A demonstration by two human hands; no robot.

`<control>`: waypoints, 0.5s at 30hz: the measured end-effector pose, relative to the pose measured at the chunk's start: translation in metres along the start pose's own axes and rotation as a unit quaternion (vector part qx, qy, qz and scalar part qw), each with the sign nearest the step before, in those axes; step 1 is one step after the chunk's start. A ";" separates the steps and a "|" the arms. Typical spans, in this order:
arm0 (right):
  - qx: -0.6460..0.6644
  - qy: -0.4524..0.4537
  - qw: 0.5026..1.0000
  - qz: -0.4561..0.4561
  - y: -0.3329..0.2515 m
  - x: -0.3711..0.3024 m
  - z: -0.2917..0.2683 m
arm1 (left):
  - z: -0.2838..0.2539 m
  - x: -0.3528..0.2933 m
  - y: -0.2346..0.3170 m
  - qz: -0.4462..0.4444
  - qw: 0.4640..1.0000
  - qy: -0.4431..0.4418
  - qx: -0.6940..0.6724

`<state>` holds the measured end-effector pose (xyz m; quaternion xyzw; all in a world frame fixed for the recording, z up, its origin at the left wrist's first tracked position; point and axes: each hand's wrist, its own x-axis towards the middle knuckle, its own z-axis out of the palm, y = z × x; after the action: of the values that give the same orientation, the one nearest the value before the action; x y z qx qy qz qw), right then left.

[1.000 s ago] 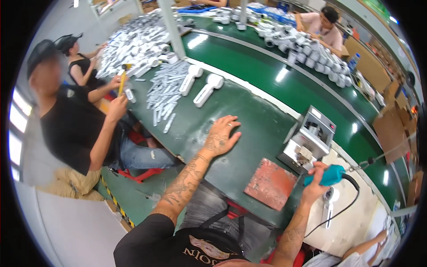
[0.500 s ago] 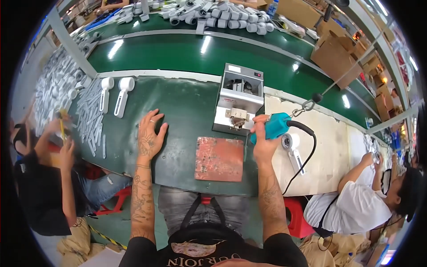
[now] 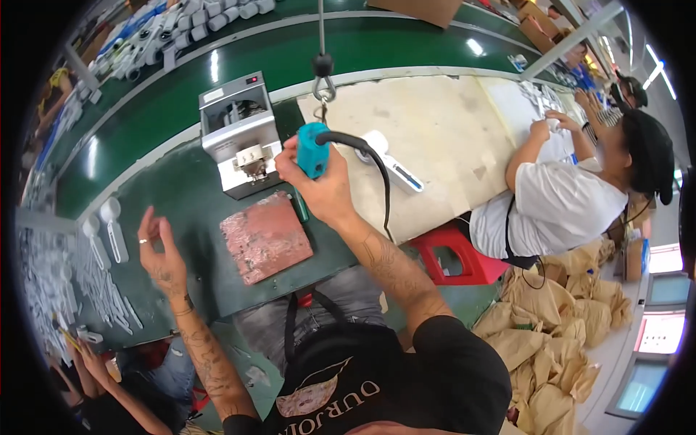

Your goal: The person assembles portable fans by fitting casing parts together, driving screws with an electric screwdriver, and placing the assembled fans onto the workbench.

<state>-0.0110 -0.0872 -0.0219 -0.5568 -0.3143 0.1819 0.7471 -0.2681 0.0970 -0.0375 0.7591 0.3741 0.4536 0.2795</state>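
Observation:
My right hand (image 3: 328, 192) is wrapped round a teal electric screwdriver (image 3: 312, 152), held upright beside the grey screw feeder (image 3: 239, 134). A black cable leaves the screwdriver's top, which hangs from a metal hook (image 3: 324, 88). My left hand (image 3: 162, 259), with a ring on one finger, hovers over the green table with its fingers apart and nothing in them. Between my hands lies a worn red square mat (image 3: 265, 238). Right of the screwdriver rests a white round-headed part with a flat handle (image 3: 395, 168). Two similar white parts (image 3: 114, 230) lie left of my left hand.
Grey strips (image 3: 109, 297) and white parts are heaped at the left. Beyond the table runs a green conveyor (image 3: 167, 94). Co-workers sit on both sides, the right one in a white shirt (image 3: 551, 192). A red stool (image 3: 457, 255) and brown bags (image 3: 551, 312) are at the right.
The view has swung right, so the table and feeder appear further left. My left hand has lifted, its fingers pointing up more. My right hand still grips the screwdriver.

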 end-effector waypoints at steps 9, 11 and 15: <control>-0.069 0.120 0.990 0.003 -0.049 -0.109 -0.076 | 0.181 -0.026 0.178 0.218 0.884 -0.406 -0.076; -0.083 0.141 0.986 -0.002 -0.060 -0.120 -0.079 | 0.226 -0.049 0.184 0.281 0.861 -0.422 -0.046; -0.114 0.143 0.983 -0.016 -0.072 -0.136 -0.091 | 0.268 -0.077 0.192 0.302 0.838 -0.451 0.049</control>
<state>-0.0554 -0.2600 -0.0065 -0.6532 -0.2317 0.0514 0.7190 0.0088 -0.0974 -0.0437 0.9677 -0.0199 0.1039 0.2287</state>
